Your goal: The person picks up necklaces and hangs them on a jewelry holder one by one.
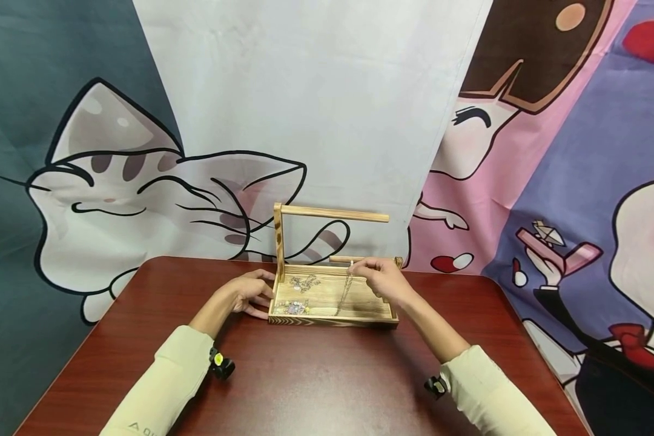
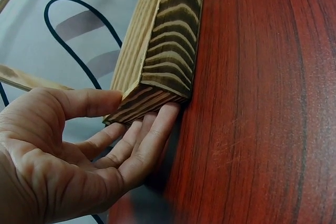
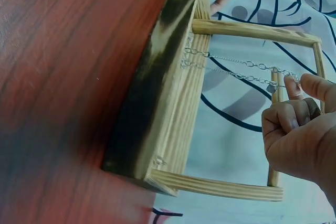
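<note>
A wooden jewelry stand [image 1: 332,323] has a shallow tray for a base and two horizontal bars on posts. At its left end my left hand [image 1: 251,292] grips the tray, the thumb [image 2: 97,102] on the upper edge and the fingers against the end wall. Over the tray, my right hand [image 1: 383,280] pinches a silver chain necklace [image 1: 346,292] between thumb and forefinger. Its two strands [image 3: 231,59] stretch from the fingertips down into the tray. Another silver chain [image 1: 304,283] lies at the tray's back left, and a heap of jewelry with colored pieces [image 1: 295,307] sits at its front left.
The higher bar [image 1: 335,212] runs right from the tall left post [image 1: 279,242]. A lower bar [image 1: 339,259] extends from a short post at the right. The stand is near the far edge of a reddish-brown table [image 1: 327,375], before a printed cloth backdrop [image 1: 316,91].
</note>
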The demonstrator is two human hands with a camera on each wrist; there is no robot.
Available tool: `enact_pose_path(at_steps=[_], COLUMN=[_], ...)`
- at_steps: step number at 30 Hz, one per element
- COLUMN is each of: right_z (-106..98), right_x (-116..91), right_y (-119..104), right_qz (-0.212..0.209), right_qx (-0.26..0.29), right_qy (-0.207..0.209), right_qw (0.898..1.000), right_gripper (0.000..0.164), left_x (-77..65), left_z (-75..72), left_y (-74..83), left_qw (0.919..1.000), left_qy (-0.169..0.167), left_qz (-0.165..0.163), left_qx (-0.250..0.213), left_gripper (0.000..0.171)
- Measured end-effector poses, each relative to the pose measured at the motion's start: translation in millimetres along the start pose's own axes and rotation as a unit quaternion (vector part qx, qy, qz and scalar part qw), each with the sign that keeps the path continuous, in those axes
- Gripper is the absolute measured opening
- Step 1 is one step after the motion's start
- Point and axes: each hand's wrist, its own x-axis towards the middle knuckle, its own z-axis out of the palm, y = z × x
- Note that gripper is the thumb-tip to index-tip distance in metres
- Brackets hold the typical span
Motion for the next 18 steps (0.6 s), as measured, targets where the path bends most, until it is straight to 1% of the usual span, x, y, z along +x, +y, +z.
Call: enact_pose_path(at_steps=[5,8,18], right_z=[-8.2,-12.0,-18.0], right_x=[0.6,1.6,2.0], right_y=[-5.5,-9.1,-23.9], right_qz=[0.003,-0.005,-0.018], right_qx=[-0.008,-0.022,-0.012], right_qy=[0.003,0.009,0.039], right_qw=[1.0,1.0,0.999], right_gripper=[0.034,0.035,0.029], left_x=[1.3,0.7,-2.6], left_z=[-0.7,-0.3,3.8], left_y=[-1.1,-0.6,2.3], left_qw=[1.0,1.0,0.9999], left_qy=[0.002,0.006,0.014], left_qz=[0.0,-0.001,0.001], left_qx=[-0.002,-0.002,0.004], left_gripper=[0.069,0.068,0.068])
